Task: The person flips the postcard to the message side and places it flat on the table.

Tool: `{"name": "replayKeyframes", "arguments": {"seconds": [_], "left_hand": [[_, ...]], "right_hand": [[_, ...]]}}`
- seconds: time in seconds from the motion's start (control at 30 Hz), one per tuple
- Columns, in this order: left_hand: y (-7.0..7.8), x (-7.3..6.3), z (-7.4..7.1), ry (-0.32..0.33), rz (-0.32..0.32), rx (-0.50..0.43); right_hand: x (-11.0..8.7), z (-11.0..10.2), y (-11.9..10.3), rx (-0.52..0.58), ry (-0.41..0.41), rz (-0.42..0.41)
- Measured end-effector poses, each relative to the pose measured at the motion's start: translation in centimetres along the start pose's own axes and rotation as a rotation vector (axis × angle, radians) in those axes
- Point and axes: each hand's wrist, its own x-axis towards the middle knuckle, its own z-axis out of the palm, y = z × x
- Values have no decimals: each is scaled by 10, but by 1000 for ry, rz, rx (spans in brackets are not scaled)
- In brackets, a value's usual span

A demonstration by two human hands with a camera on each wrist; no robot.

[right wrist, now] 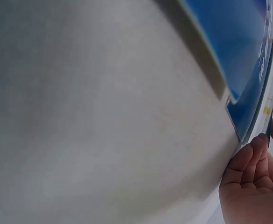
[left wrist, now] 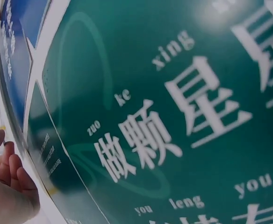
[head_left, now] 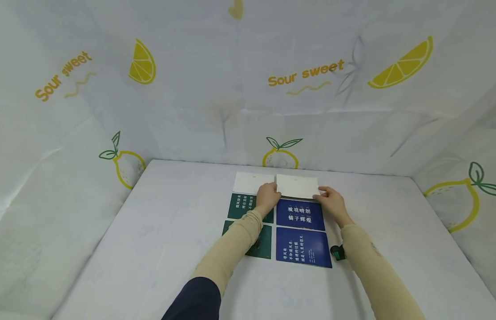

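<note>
A white card [head_left: 297,186] is held at the far end of the table between both hands. My left hand [head_left: 268,198] pinches its left edge, thumb and fingertips together in the left wrist view. The right hand [head_left: 331,202] pinches its lower right corner; in the right wrist view its fingers [right wrist: 246,161] are on the card's thin edge. Just below lie two blue cards with white writing, the upper blue card [head_left: 287,218] and the lower blue card [head_left: 316,249]. Under the left forearm are two green cards, the upper green card [head_left: 237,206] and the lower green card [head_left: 265,244], partly hidden.
Another white card [head_left: 252,178] lies beside the held one, above the green cards. A small dark green object [head_left: 337,252] sits by the right forearm. The white-covered table [head_left: 159,231] meets a lemon-printed cloth [head_left: 191,124] at the back and sides.
</note>
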Motion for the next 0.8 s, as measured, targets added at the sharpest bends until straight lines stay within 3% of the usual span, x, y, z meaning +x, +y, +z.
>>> {"name": "replayKeyframes", "arguments": {"seconds": [0.13,0.33,0.8], "left_hand": [[2,-1,4,33,0,132],[6,-3,9,-18,-47,237],[5,-5,13,-37,-49,273]], "right_hand": [[2,-1,1,-38,-22,-14],[3,-1,-1,-65,-32,2],[0,3,-8,-146,-21,0]]}}
